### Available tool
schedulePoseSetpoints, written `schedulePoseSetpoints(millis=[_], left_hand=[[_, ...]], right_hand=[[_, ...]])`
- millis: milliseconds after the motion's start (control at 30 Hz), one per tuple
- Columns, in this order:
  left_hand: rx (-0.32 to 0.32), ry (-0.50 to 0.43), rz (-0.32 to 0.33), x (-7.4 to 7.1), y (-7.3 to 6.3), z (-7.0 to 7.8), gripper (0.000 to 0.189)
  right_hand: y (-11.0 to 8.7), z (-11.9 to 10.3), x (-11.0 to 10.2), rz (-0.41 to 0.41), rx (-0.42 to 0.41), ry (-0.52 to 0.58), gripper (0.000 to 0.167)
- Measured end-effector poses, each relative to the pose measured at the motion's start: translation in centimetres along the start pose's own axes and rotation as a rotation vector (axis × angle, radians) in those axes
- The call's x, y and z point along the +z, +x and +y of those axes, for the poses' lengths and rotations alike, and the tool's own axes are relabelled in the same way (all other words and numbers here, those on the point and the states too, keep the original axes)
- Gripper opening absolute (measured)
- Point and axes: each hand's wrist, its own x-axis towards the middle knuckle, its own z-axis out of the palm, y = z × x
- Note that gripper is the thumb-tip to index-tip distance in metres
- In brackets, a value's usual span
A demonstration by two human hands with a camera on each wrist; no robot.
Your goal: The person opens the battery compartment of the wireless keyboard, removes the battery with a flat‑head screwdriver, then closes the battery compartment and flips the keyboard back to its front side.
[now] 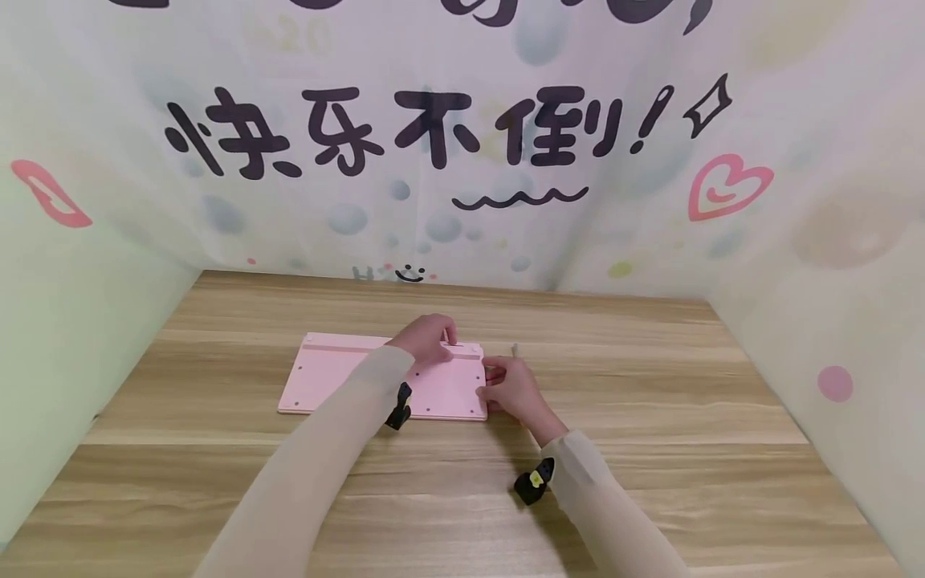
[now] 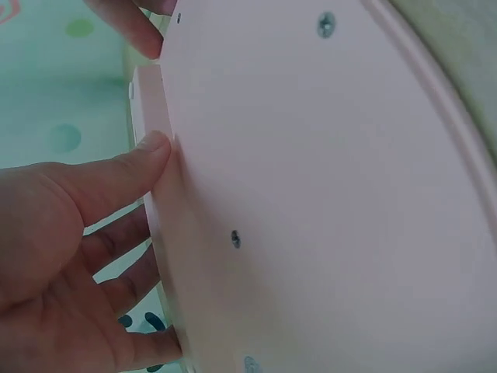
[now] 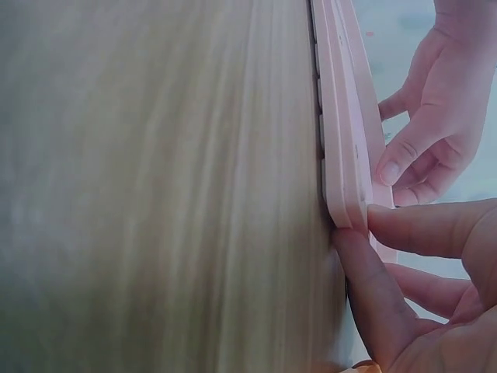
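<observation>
Behind the wood-grain bench [image 1: 723, 449], a white backdrop [image 1: 506, 237] bears black lettering [image 1: 436, 132]. Pale side walls [image 1: 79, 305] flank the bench left and right.

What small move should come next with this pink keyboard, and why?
Perhaps lift the pink keyboard slightly off the table, to start turning it over: its screws face up, the left hand holds the far edge, and the right hand pinches the right end.
</observation>
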Motion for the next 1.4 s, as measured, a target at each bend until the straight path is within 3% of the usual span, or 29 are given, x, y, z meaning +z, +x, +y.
schedulePoseSetpoints(millis=[200, 433, 900, 1100, 1400], left_hand=[[-0.007, 0.053, -0.067, 0.2, 0.6, 0.1, 0.018], [-0.027, 0.125, -0.162, -0.4, 0.2, 0.7, 0.023], [0.008, 0.167, -0.212, -0.6, 0.6, 0.1, 0.023], [0.031, 0.156, -0.210, -1.1, 0.0, 0.5, 0.025], [0.003, 0.156, -0.226, -1.1, 0.0, 0.5, 0.027]], right_hand=[[0.1, 0.3, -0.2, 0.001, 0.005, 0.001, 0.053], [0.0, 0.2, -0.3, 0.001, 0.000, -0.015, 0.052], [0.1, 0.1, -0.1, -0.009, -0.011, -0.018, 0.051], [0.2, 0.1, 0.0, -0.007, -0.010, -0.030, 0.050], [0.2, 0.1, -0.1, -0.012, -0.008, -0.035, 0.051]])
